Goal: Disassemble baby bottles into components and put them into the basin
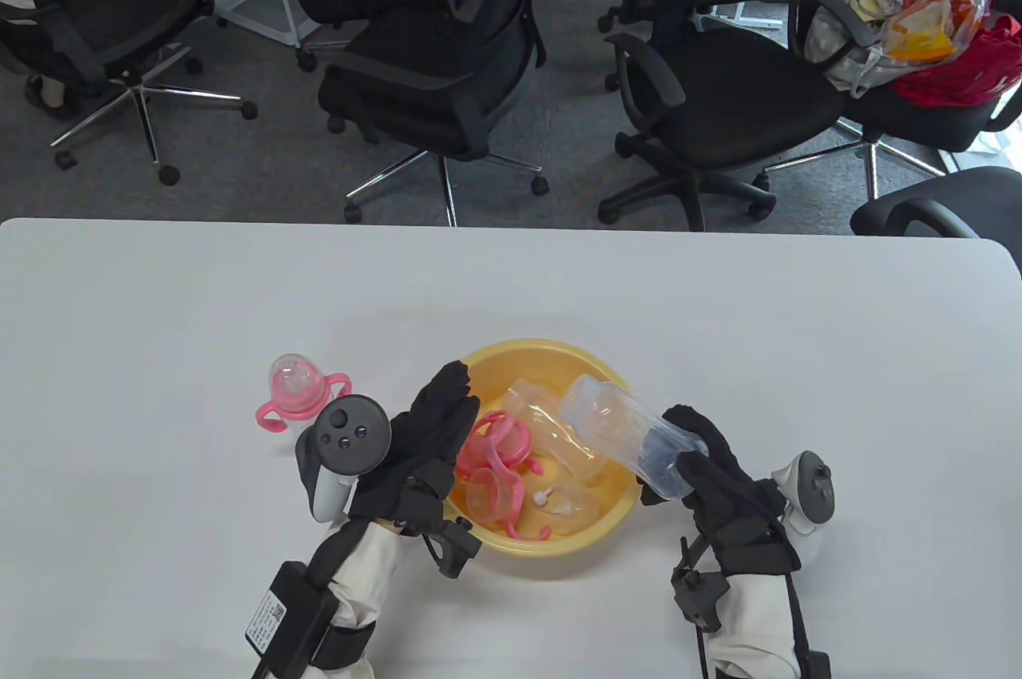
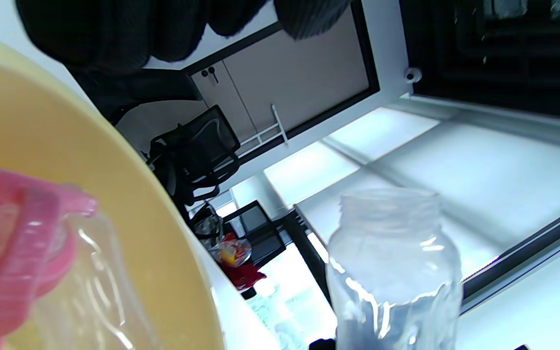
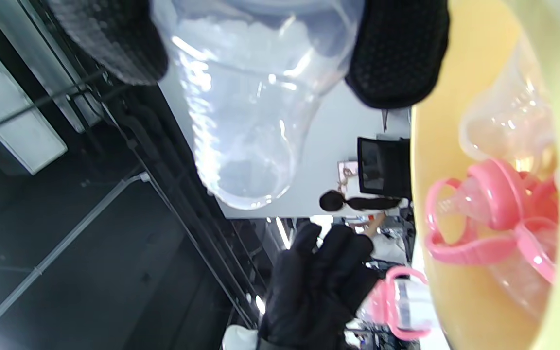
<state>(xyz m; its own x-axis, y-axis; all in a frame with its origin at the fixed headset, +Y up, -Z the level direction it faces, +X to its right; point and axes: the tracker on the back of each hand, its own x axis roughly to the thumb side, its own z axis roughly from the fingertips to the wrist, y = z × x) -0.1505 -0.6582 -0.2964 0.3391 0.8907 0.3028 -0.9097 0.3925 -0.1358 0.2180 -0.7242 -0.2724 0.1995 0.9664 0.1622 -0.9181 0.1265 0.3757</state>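
Right hand (image 1: 711, 471) is gripping a clear bottle body (image 1: 631, 431) by its base, long axis tilting open-mouth-first over the yellow basin (image 1: 595, 531) rim, while left hand (image 1: 427, 431) is hovering flat-fingered over the pink parts (image 1: 495, 463) inside, holding nothing, one assembled bottle (image 1: 297, 391) waiting on table (image 1: 160, 327) left.

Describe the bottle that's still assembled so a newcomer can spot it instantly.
Find the yellow basin near the table's front edge. Just outside its left rim, beyond the left hand, stands the assembled bottle: the only one upright, with pink handles and clear dome cap still on.
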